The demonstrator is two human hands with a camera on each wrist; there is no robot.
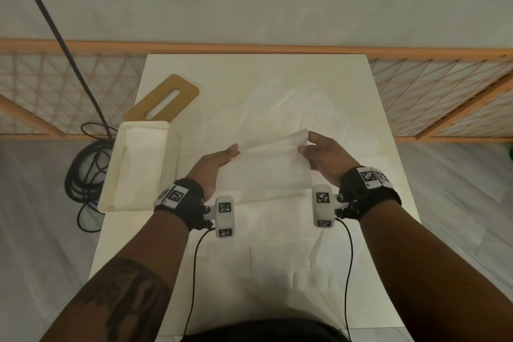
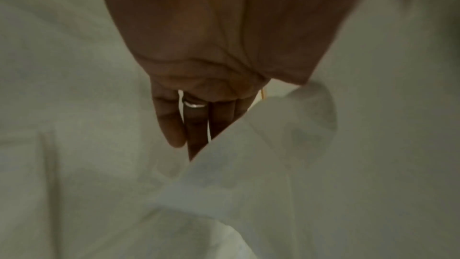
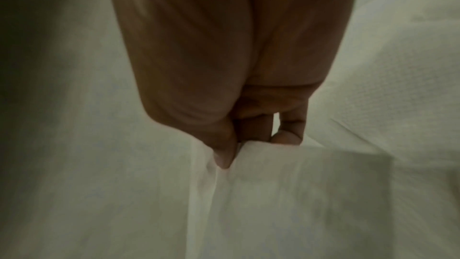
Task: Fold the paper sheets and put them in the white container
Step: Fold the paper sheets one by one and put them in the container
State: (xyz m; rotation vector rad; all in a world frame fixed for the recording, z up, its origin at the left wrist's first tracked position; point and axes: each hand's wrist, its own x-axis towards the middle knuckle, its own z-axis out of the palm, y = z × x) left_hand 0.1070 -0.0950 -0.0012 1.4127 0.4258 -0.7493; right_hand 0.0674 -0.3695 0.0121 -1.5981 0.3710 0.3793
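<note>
Paper sheet [image 1: 266, 166] crosswise between both hands

The thin white paper sheet [image 1: 273, 164] looks matt and soft, with a fine embossed grain seen in the right wrist view, creased where it bends. The white rectangular container [image 1: 172, 153] has smooth, faintly glossy plastic-looking walls. The tan slotted lid [image 1: 191, 91] appears as matt wood or fibreboard. The white tabletop [image 1: 388, 175] is smooth and matt. A glossy metal ring [image 2: 194, 104] shines on one finger.
</note>
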